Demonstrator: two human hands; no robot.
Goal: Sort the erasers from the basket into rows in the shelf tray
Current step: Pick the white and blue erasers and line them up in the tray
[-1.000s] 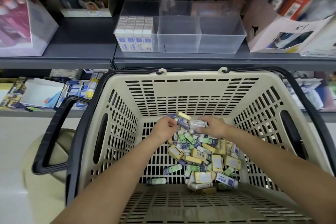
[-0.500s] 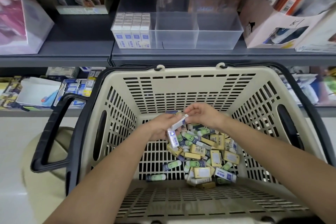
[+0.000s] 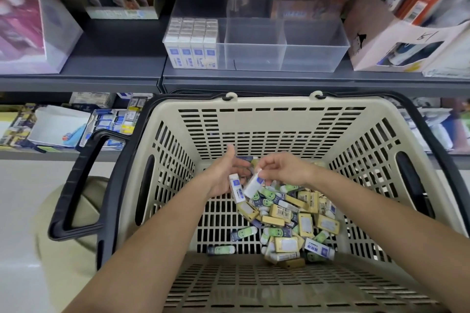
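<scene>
Both hands meet inside the beige basket [image 3: 267, 114], above the loose eraser pile [image 3: 287, 221]. The left hand [image 3: 223, 175], palm cupped, holds one white eraser [image 3: 236, 187]; the right hand [image 3: 282, 168] pinches a second white eraser [image 3: 254, 185] just beside it. Beyond the hands, the clear shelf tray [image 3: 312, 51] carries filled rows [image 3: 193, 40] in its leftmost compartment.

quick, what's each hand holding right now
Left hand: closed on a white eraser with a blue label.
Right hand: pinching another white eraser by its top end.
</scene>
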